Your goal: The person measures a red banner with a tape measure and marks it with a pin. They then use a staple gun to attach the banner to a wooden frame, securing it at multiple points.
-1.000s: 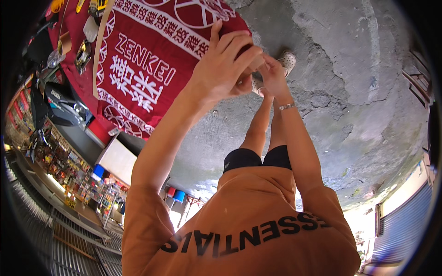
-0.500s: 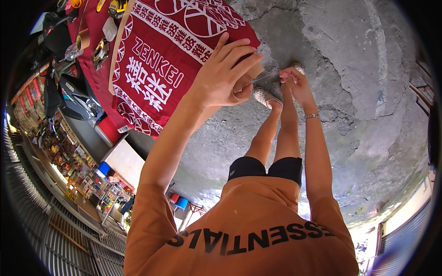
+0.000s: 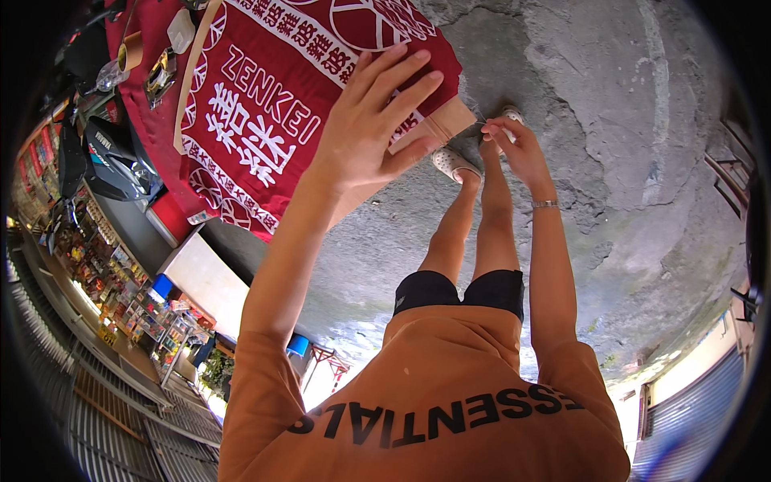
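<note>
Overlapping red cloth: left hand, grip wide; right hand, grip pinching thin strand near cardboard.

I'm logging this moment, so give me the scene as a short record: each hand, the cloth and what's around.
Left hand: open, fingers spread over the cloth; contact unclear
Right hand: fingertips together, seemingly pinching a thin strand
Cloth: red, white print
Cardboard: showing at the cloth's edge, near both hands
Upper left: tape roll
Worn: bracelet on right wrist, pale clogs
Floor: grey, cracked
</note>
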Available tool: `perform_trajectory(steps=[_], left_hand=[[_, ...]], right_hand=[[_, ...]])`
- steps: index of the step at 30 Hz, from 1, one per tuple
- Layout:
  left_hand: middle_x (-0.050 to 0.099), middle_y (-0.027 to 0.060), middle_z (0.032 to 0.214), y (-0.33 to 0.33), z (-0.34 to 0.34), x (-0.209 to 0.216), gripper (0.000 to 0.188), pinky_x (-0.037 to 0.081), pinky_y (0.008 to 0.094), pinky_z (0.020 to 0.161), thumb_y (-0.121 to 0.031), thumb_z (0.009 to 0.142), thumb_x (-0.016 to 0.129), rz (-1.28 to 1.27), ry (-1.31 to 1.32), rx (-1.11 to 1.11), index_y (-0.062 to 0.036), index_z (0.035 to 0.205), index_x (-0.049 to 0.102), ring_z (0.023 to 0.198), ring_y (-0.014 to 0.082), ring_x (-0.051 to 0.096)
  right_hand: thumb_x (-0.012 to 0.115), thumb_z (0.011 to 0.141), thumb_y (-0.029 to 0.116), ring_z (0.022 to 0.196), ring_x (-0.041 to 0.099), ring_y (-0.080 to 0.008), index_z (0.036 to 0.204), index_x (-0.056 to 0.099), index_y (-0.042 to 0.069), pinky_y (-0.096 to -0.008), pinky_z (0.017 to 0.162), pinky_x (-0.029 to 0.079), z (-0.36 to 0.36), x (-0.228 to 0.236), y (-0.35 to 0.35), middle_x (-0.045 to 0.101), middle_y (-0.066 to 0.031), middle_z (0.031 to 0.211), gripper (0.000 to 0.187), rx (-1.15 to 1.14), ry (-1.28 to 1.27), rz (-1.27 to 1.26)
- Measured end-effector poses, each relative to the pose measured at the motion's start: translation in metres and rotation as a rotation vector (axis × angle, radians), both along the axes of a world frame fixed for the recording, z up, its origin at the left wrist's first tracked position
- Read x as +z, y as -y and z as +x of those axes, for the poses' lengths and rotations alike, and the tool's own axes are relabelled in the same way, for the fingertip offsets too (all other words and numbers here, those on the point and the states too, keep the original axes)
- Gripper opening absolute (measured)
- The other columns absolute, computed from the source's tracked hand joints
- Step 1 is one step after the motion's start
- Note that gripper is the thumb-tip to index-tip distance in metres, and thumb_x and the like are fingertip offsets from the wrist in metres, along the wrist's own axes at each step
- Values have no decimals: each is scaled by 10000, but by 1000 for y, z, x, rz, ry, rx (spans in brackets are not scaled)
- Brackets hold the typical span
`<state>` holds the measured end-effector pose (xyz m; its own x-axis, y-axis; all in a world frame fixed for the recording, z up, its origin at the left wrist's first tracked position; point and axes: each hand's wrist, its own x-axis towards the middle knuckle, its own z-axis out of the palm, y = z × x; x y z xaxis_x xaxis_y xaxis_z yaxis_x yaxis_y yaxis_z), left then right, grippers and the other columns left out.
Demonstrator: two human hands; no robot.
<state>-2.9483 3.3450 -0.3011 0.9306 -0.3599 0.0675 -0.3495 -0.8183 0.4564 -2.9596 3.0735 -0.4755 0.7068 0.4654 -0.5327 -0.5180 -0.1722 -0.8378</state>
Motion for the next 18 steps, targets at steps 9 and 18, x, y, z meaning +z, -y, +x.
perform_trajectory(steps=[9,18], left_hand=[[663,74,1121,28,-30,-6,342,506,430,944,-134,774,787,-265,136,97,-96,1091,666,1059,293,630],[659,98,1035,160,-103,-89,267,465,338,910,-196,1054,506,-1115,-337,1265,25,1167,605,981,181,599]], right_hand=[[598,1006,191,773,582,-78,947,667,44,-248,717,469,-10,-36,-12,644,17,850,173,-242,-51,-32],[569,1020,195,707,557,-66,951,640,56,-239,639,452,-23,-28,-43,614,21,779,171,-212,-110,-83]])
